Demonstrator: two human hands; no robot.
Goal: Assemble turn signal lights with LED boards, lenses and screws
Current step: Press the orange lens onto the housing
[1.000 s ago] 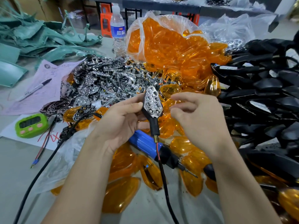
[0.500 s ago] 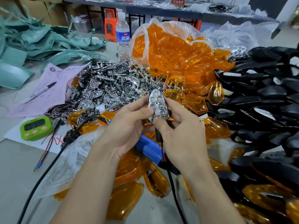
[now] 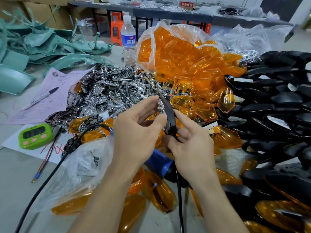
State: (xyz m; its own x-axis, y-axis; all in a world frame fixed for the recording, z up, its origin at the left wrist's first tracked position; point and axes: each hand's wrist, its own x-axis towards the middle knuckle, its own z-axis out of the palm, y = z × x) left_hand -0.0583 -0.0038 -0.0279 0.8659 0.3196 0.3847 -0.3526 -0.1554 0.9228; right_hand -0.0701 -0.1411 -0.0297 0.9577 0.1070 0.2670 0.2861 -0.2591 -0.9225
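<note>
Left hand: my left hand (image 3: 134, 132) has its thumb and fingertips curled in and pinches the upper end of the turn signal light (image 3: 169, 113), on its chrome-faced side.
Right hand: my right hand (image 3: 190, 148) grips the lower stem of the same light with curled fingers, the forefinger lying straighter along its right edge.
Turn signal light: I hold it above the middle of the worktop (image 3: 15, 179), upright and turned edge-on to me. The black back faces right, and a thin line of the chrome reflector (image 3: 160, 105) shows on the left.
Screwdriver: the blue electric screwdriver (image 3: 159, 163) lies on the worktop under my wrists, partly hidden by them.
Lenses: a clear bag of orange lenses (image 3: 181, 56) sits far centre, and loose orange lenses (image 3: 161, 195) lie scattered near me.
Reflectors: a heap of chrome reflectors (image 3: 114, 91) lies just left of the bag.
Housings: stacked black housings (image 3: 277, 106) fill the right side.
Left side: a green timer (image 3: 35, 136) lies near a pink paper (image 3: 55, 96) with a pen (image 3: 41, 98) on it.
Far side: a water bottle (image 3: 128, 41) stands beside the bag.
</note>
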